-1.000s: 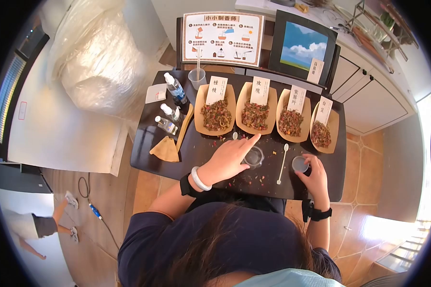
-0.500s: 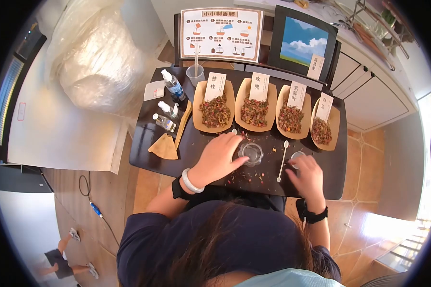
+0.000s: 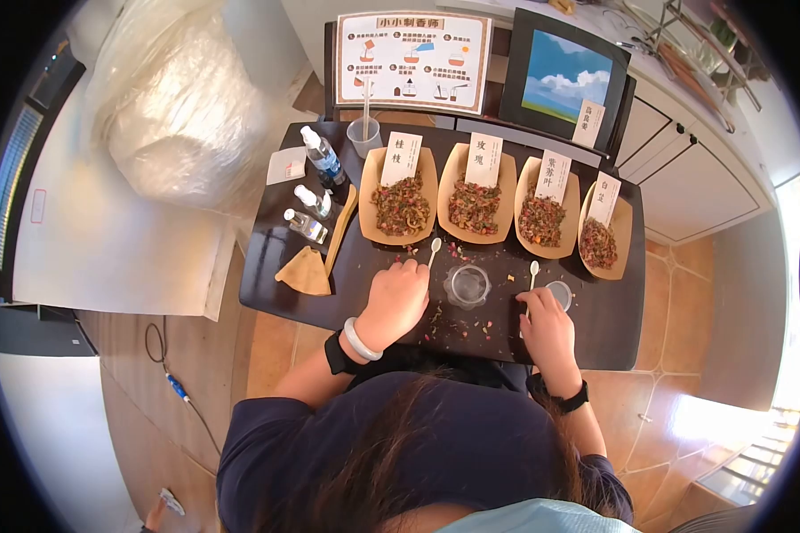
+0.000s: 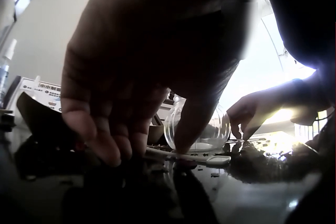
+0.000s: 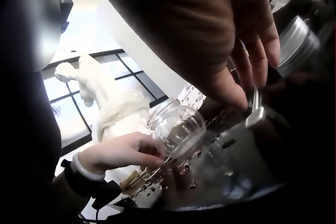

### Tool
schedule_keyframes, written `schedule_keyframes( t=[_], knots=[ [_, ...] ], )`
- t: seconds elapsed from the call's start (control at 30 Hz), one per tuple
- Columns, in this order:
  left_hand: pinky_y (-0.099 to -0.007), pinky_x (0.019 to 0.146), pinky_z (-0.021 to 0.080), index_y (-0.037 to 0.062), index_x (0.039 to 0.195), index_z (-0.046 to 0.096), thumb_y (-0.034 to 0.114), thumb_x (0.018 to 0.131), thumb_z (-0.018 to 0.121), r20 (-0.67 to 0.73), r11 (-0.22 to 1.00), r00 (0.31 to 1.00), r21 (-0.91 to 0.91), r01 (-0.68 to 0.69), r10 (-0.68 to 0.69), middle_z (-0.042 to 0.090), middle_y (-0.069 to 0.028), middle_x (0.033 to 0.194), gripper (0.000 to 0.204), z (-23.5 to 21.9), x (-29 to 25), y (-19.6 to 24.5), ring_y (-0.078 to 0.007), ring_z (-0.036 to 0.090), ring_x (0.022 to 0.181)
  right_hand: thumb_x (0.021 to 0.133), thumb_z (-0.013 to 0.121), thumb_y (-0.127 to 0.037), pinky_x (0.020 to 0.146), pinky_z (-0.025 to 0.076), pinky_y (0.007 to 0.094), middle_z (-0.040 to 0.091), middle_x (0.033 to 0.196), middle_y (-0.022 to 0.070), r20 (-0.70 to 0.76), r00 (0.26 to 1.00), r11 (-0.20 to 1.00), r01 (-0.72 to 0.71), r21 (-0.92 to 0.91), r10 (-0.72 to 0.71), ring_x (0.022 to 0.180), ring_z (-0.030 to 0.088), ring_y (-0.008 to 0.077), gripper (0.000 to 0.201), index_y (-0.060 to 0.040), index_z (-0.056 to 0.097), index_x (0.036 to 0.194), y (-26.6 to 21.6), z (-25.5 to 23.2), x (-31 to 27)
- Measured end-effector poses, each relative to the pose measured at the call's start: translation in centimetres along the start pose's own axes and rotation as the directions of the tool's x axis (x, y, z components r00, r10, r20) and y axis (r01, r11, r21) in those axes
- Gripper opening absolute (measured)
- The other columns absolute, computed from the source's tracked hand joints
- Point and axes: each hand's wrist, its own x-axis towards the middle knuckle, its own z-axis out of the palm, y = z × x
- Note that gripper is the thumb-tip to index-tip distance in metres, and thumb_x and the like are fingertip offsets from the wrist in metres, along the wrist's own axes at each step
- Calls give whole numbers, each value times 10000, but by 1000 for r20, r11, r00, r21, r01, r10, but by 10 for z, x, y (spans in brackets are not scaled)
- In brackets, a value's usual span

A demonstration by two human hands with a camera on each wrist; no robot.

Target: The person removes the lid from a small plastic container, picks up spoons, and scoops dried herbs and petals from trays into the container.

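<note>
My left hand [image 3: 396,302] reaches down over a small white spoon [image 3: 435,249] on the table. In the left wrist view its thumb is right at the spoon's handle [image 4: 218,160], apart from the other fingers, which hang slightly bent. My right hand [image 3: 547,327] is over the handle of a second white spoon [image 3: 534,269]. In the right wrist view, that thumb and fingertips are close about the handle end [image 5: 255,117], not visibly closed on it. Between the hands stands a clear, ribbed glass jar [image 3: 468,286]. A clear round lid [image 3: 559,296] lies beyond the right fingers.
Several paper trays [image 3: 372,182] of dried herbs with label cards line the table's back. At left are spray bottles [image 3: 322,158], a wooden stick [image 3: 341,233], a tan folded piece [image 3: 304,273] and a cup [image 3: 364,135]. Herb crumbs dot the dark table [image 3: 596,329].
My left hand has drawn back from the jar to the left spoon. The right hand has left the clear lid and moved left onto the right spoon's handle.
</note>
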Motion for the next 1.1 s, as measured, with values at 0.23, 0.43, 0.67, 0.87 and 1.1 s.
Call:
schedule_keyframes(
  t=[0.23, 0.43, 0.67, 0.87, 1.1],
  knots=[
    [-380, 589, 494, 39, 758, 562, 49, 689, 619, -36, 992, 998, 121, 46, -42, 557, -102, 745, 90, -5, -6, -8, -267, 598, 707, 720, 614, 7, 724, 504, 361, 569, 951, 63, -21, 998, 996, -52, -69, 51, 849, 615, 269, 288, -100, 606, 987, 6, 4, -3],
    [-373, 578, 488, 33, 743, 566, 37, 698, 584, -49, 978, 997, 196, 71, -63, 559, -99, 735, 49, -2, -6, -10, -264, 598, 698, 719, 567, 31, 666, 508, 364, 573, 896, 60, -57, 997, 989, -57, -140, 49, 772, 621, 270, 284, -115, 612, 959, 9, 8, -1],
    [-364, 574, 475, 33, 736, 580, 40, 668, 613, -48, 978, 997, 198, 62, -53, 563, -97, 729, 76, -2, -5, -13, -255, 595, 705, 720, 549, 38, 632, 499, 378, 553, 830, 78, -59, 997, 984, -62, -164, 53, 730, 611, 280, 235, -114, 570, 897, 8, 7, -1],
    [-364, 575, 479, 34, 744, 578, 45, 659, 627, -45, 978, 998, 201, 60, -52, 563, -95, 726, 98, -2, -5, -13, -253, 597, 703, 711, 540, 38, 633, 490, 393, 551, 820, 81, -59, 997, 989, -51, -138, 43, 737, 605, 293, 234, -112, 553, 889, 5, 8, 3],
    [-366, 573, 488, 46, 748, 553, 58, 678, 627, -65, 981, 994, 173, 93, -83, 558, -94, 704, 102, -10, -4, -14, -250, 606, 660, 680, 560, 43, 642, 489, 396, 568, 792, 94, -89, 996, 992, -28, -120, 18, 720, 598, 293, 260, -84, 534, 905, 9, 8, 10]
  ],
)
